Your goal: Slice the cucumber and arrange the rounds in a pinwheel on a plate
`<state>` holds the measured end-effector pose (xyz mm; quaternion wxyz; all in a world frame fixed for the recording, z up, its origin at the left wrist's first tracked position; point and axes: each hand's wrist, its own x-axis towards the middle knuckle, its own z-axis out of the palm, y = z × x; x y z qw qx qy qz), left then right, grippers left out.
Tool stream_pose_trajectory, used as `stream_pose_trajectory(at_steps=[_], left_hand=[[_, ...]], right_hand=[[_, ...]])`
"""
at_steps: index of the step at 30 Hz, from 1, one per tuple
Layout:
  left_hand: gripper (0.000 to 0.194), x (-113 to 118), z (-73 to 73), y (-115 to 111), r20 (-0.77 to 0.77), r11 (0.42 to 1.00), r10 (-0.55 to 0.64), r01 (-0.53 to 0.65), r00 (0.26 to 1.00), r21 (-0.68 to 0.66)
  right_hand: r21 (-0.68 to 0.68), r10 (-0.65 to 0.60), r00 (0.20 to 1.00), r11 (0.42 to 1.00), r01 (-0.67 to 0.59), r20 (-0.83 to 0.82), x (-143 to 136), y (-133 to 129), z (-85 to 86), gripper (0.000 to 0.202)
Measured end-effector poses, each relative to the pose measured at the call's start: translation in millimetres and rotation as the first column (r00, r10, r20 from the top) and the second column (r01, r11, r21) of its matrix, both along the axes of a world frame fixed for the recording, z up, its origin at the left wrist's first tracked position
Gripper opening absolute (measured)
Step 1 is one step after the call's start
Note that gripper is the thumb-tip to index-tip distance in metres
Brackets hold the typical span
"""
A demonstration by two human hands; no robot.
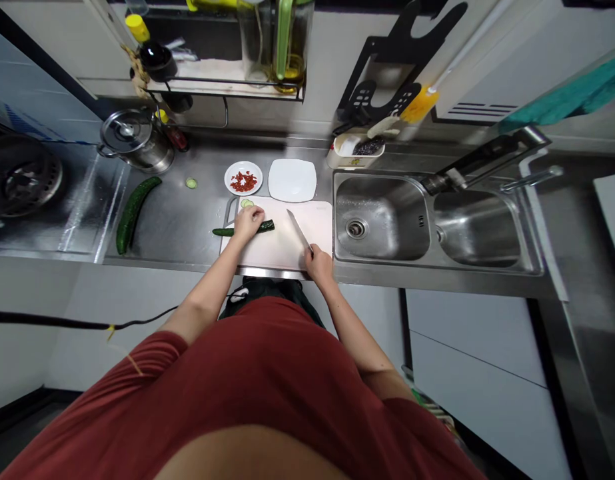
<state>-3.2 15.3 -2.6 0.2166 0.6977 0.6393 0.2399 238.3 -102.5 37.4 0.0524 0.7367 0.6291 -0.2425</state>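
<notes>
On the white cutting board (292, 250) lies a thin dark green cucumber (266, 227). Across its middle reaches my left hand (248, 223), fingers curled together in a pinch; whatever may be between them is too small to make out. Pale cucumber slices (246, 203) rest on the board just beyond that hand. My right hand (319, 263) is wrapped round the handle of a kitchen knife (298, 229) at the board's right side. The blade points away and to the left, apart from the cucumber. Behind the board stand a plate of chopped red pieces (244, 180) and a white square plate (292, 180).
A larger cucumber (134, 213) and a cut end piece (191, 183) lie left on the steel counter. A lidded pot (132, 140) stands behind them, with a stove burner (24, 177) farther left. The double sink (382, 220) adjoins the board's right. A shelf (227, 87) overhangs the back.
</notes>
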Motion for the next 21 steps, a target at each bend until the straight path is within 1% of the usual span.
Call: stream_pose_trajectory(at_steps=[1,2,5,8,14,21], left_hand=[[0.019,2.5,0.7,-6.8,0.005,0.998,-0.068,0.068,0.998,0.009],[0.019,4.3,0.8,-12.9,0.002,0.994,-0.109,0.108,0.994,0.015],[0.022,5.6,-1.4,-25.3,-0.011,0.985,-0.170,0.170,0.985,0.019],[0.026,3.7,-5.6,-29.4,-0.013,0.983,-0.183,0.184,0.983,0.014],[0.031,3.9,-11.8,-30.1,-0.066,0.982,-0.190,0.191,0.979,-0.002],[0.034,6.6,-16.1,-31.6,-0.113,0.981,-0.185,0.191,0.976,0.038]], right_hand=[[-0.019,0.012,1.000,1.000,-0.013,-0.007,-3.6,3.1,0.1,0.039],[-0.031,0.030,0.999,0.999,-0.031,-0.014,-7.5,6.3,0.5,0.037],[-0.012,0.106,0.994,0.994,-0.107,-0.040,-20.5,15.1,3.2,0.033],[-0.008,0.154,0.987,0.988,-0.155,-0.054,-33.9,21.4,7.2,0.031],[-0.040,0.183,0.980,0.982,-0.187,-0.075,-55.2,27.7,14.0,0.031],[-0.067,0.181,0.982,0.981,-0.185,-0.055,-61.7,32.2,17.8,0.031]])
